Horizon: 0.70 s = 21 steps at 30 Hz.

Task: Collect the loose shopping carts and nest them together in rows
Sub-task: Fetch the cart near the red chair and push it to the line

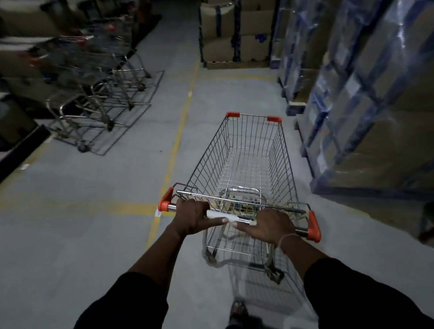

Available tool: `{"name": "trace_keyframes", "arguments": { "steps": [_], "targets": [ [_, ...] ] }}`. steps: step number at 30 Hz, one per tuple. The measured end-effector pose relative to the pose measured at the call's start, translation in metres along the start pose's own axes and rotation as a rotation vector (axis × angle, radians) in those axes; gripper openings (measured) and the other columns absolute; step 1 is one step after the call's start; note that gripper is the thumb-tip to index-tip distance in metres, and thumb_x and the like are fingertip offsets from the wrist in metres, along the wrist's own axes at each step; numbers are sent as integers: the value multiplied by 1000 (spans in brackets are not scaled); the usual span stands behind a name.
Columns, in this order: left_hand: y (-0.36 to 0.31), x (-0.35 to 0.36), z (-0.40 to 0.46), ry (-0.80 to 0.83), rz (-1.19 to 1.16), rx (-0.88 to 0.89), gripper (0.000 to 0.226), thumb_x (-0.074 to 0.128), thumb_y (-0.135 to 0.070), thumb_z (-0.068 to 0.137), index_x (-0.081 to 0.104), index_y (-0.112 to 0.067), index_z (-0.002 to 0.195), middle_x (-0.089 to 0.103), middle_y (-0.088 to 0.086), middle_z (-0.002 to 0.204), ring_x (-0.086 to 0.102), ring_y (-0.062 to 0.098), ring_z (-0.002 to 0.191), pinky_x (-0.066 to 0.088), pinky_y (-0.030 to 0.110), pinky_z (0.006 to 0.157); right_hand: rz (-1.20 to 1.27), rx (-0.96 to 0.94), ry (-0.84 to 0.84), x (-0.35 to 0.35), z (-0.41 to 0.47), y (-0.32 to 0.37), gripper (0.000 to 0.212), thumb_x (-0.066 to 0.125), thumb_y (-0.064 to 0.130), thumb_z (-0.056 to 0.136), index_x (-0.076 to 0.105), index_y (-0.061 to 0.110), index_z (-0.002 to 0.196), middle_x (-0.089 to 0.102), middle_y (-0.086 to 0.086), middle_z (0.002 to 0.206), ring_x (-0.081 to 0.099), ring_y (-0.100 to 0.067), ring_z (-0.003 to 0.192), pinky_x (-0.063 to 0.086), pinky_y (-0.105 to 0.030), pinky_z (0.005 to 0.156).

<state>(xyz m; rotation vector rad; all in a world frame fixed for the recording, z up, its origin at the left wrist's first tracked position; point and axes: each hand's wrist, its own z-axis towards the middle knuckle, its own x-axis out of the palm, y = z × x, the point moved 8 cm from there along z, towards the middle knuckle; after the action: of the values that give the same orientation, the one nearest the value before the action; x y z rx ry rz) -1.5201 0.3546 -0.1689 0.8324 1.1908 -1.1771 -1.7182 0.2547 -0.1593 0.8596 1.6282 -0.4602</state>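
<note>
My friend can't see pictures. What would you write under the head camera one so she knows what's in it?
A person's left hand and right hand grip the handle of an empty wire shopping cart with orange corners, in a dim warehouse aisle. A blurry row of nested carts stands ahead on the left; wrapped stacks of boxes line the right.

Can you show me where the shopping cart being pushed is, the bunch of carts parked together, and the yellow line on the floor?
pushed cart [247, 162], head view, on the wire floor of its basket.
parked carts [100, 77], head view, on the wire frames at upper left.
yellow line [179, 131], head view, on the painted stripe left of the pushed cart.
</note>
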Motion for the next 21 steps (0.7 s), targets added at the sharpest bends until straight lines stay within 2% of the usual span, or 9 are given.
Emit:
{"name": "trace_keyframes", "arguments": {
  "steps": [4,9,12,15,18,21],
  "targets": [
    [75,-2,32,30,-19,-94,90,26,-105,70,45,-18,58,42,-7,46,55,16,53,28,32,63,-34,-86,-11,-9,79,47,120,15,112,59,74,14,91,75,-14,107,70,-31,101,51,-36,83],
    [161,-5,61,97,-52,-208,83,27,-101,72,44,-21,59,37,-10,48,45,13,53,22,34,64,-53,-177,29,-22,165,108,113,22,109,66,75,16,103,75,-13,114,70,-32,110,52,-37,91],
    [212,-5,75,106,-57,-278,78,31,-99,73,43,-23,59,36,-10,48,40,11,52,21,35,65,-77,-252,1,-31,214,146,113,18,111,63,73,15,88,76,-12,106,71,-32,103,54,-36,85],
    [262,-3,85,120,-56,-343,77,36,-99,75,44,-23,59,39,-10,50,38,8,52,21,35,65,-109,-326,14,-35,259,186,97,15,110,64,51,20,63,73,-9,89,71,-29,89,53,-34,78],
    [314,-5,94,138,-69,-410,74,39,-98,76,42,-26,59,45,-10,53,43,8,54,26,34,67,-132,-388,43,-38,305,229,92,11,111,63,43,24,60,59,-2,72,64,-25,73,56,-35,76],
    [367,-11,102,133,-39,-472,77,30,-100,72,39,-25,59,44,-10,54,47,15,59,24,36,67,-145,-433,48,-41,352,274,91,16,110,66,43,23,59,57,-2,72,69,-28,82,48,-34,72]
  ]
}}
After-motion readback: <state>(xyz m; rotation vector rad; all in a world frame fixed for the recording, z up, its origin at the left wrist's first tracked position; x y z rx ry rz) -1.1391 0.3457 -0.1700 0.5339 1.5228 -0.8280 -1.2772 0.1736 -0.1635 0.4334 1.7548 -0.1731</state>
